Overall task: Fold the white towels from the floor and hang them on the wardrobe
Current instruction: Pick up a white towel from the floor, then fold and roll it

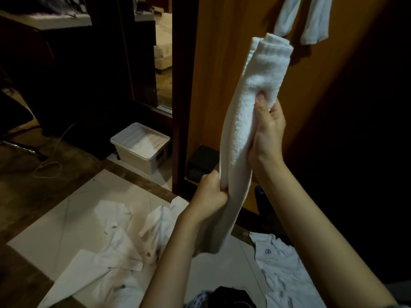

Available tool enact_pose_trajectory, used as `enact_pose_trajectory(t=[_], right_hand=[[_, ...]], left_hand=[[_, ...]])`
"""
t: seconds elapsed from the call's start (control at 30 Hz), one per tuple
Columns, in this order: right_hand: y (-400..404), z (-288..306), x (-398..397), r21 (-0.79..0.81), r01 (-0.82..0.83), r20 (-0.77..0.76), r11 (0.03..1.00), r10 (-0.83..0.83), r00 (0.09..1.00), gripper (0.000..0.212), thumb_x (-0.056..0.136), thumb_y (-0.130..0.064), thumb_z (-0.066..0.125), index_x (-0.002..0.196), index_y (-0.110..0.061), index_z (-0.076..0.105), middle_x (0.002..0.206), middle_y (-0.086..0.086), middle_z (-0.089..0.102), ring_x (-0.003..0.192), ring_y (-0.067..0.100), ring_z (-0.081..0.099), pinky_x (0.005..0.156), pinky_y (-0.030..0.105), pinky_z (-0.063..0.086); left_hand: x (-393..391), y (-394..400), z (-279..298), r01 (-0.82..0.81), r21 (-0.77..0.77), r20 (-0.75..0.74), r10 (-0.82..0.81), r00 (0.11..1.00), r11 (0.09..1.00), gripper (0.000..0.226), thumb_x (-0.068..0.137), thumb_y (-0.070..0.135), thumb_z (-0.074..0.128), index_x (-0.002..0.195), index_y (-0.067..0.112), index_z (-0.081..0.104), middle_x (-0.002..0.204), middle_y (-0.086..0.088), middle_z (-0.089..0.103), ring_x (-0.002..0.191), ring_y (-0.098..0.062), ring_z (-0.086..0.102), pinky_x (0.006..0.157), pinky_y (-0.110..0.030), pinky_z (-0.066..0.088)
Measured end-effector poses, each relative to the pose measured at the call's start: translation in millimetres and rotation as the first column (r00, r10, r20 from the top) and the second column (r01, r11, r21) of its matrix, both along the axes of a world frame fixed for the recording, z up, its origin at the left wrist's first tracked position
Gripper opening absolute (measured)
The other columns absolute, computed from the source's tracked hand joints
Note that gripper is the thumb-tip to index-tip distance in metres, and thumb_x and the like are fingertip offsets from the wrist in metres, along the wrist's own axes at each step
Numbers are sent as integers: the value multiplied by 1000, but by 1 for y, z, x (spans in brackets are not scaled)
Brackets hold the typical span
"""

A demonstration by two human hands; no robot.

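folded towel [255, 107]: a long white towel, folded lengthwise into a narrow strip, held upright in the air in front of the wardrobe [222, 63]; its doubled top end points up toward the hung towels, its lower end dangles free above the floor.
right hand [266, 132]: fingers curled round the strip's middle, thumb pressed into the pile; it seems to carry the weight and keep the layers from sliding apart.
left hand [211, 194]: pinches the strip's lower edge between thumb and curled fingers, likely holding the fold lines together and the strip taut.
why held high: judging by the pose, the strip is being tidied before going up on the wardrobe.
hung towels [302, 18]: two white towel ends already hang against the wardrobe's orange-brown panel at its upper part, just above the held towel's top.
floor [93, 196]: white shirts [115, 247] with small emblems lie crumpled near the pale tiled patch's middle and right edge; i cannot tell whether any towel is left among them.
lidded bin [142, 146]: a pale plastic box with its lid on stands on the floor beside the wardrobe's left edge; contents hidden.
dark box [202, 163]: a small black box sits low inside the wardrobe's base; i cannot tell what it holds.
progress: folding looks nearly done; hanging not yet done.
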State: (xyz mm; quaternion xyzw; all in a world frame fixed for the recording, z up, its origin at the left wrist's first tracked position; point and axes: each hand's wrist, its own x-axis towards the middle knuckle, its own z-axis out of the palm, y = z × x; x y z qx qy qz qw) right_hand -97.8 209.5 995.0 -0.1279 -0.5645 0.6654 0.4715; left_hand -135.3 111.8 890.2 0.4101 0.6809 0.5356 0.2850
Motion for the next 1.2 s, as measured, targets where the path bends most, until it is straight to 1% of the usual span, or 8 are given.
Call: enact_pose_trajectory(t=[0.17,0.33,0.43,0.53,0.7,0.83,1.0,1.2], right_hand=[[-4,0,-6,-19,155,-45,988,-155,987,25,89,-24,57,108,-7,57,104,15,62,99,34,60,93,52,48],[-4,1,-16,-77,338,-68,938,-343,937,12,94,-16,57,94,-4,57,82,-2,58,75,6,56,73,22,50],[4,0,-18,-126,402,78,907,-395,915,21,94,-19,58,76,-13,49,68,-5,49,59,3,47,57,18,43],[20,1,-17,-273,353,285,895,-276,918,15,91,-25,63,83,-13,57,82,3,63,75,17,63,68,31,54],[49,-7,-8,-606,31,468,794,325,822,37,92,-38,59,112,-7,56,81,7,63,74,21,63,84,41,54],[31,-52,13,-540,-157,569,827,497,655,74,88,-63,44,127,-2,56,132,26,52,125,38,49,104,42,38],[-22,-79,45,-375,-307,453,874,463,762,38,94,-52,39,114,-28,60,100,-7,73,99,12,67,80,24,53],[-50,-101,63,-23,-304,522,952,271,809,22,81,-37,68,100,-28,61,89,-18,69,93,3,64,71,13,49]], left_hand=[[1,-5,-3,70,277,357,-171,918,958,38,80,33,55,117,24,52,106,3,63,101,-8,62,88,-25,51],[7,10,-2,-165,105,142,150,978,981,44,81,20,72,117,28,47,92,21,55,106,-8,59,72,-3,45],[0,1,-1,23,105,179,-41,983,994,40,88,22,66,121,32,46,107,16,61,100,3,59,82,-13,50],[-2,-5,1,69,120,217,-95,972,990,27,96,22,54,122,28,49,113,6,63,104,-8,63,89,-26,53],[2,-9,11,51,155,371,-106,923,987,40,93,27,48,131,11,49,114,-10,65,97,-17,66,90,-35,54],[-2,-11,23,-89,198,416,-1,909,976,34,97,31,48,125,14,52,114,-11,65,101,-25,65,88,-37,55],[-4,-13,34,-275,222,424,161,891,935,14,96,27,50,110,29,55,107,0,67,102,-16,65,89,-37,55],[-6,-12,41,-475,235,443,342,829,848,69,78,54,64,134,19,44,125,-4,60,114,-22,60,96,-49,49]])
